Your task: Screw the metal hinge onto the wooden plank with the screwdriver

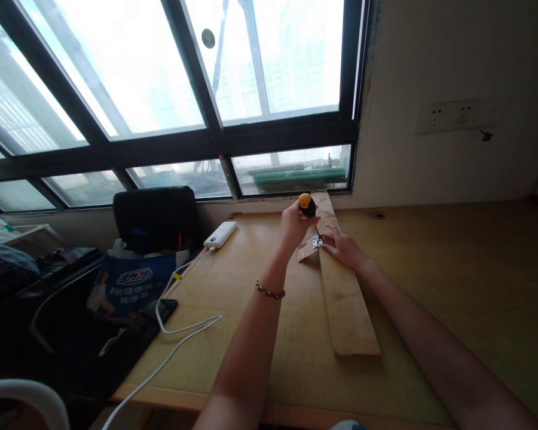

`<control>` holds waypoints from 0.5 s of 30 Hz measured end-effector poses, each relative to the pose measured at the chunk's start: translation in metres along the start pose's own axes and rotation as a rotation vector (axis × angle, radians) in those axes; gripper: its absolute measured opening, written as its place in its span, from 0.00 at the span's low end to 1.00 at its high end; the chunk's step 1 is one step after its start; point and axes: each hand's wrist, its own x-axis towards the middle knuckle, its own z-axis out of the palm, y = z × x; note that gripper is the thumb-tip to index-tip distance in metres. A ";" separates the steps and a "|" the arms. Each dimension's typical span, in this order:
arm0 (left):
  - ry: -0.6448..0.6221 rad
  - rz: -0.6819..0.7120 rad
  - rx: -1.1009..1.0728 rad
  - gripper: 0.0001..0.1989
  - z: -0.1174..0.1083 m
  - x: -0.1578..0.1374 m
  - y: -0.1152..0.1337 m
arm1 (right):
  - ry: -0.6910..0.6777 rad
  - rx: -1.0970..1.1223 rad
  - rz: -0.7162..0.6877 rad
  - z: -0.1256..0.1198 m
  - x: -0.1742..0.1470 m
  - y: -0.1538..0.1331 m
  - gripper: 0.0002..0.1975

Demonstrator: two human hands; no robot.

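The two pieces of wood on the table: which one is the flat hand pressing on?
The long plank, which runs toward the window. The right hand lies flat on it beside the small metal hinge. The short wood block sits by the left hand, which grips the screwdriver.

Two hands, left hand [293, 224] and right hand [345, 248], one screwdriver [307, 206], one long wooden board [345, 298], one small hinge [316, 242], one small wooden block [307, 251], one power bank [220, 234], one white cable [179, 334], one blue bag [130, 283], one worktop [452, 280]

Left hand [293, 226] gripping screwdriver [306, 205], right hand [344, 248] flat on plank [347, 298] beside hinge [316, 242]
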 end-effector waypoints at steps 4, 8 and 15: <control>0.004 0.009 -0.012 0.12 -0.001 0.000 0.000 | -0.003 0.027 -0.006 0.000 0.000 0.001 0.29; 0.003 -0.007 0.004 0.12 -0.002 0.001 0.000 | 0.001 0.044 -0.010 0.000 0.000 0.002 0.30; -0.003 0.000 0.006 0.13 -0.001 0.001 0.001 | 0.023 0.080 -0.021 0.002 0.000 0.003 0.31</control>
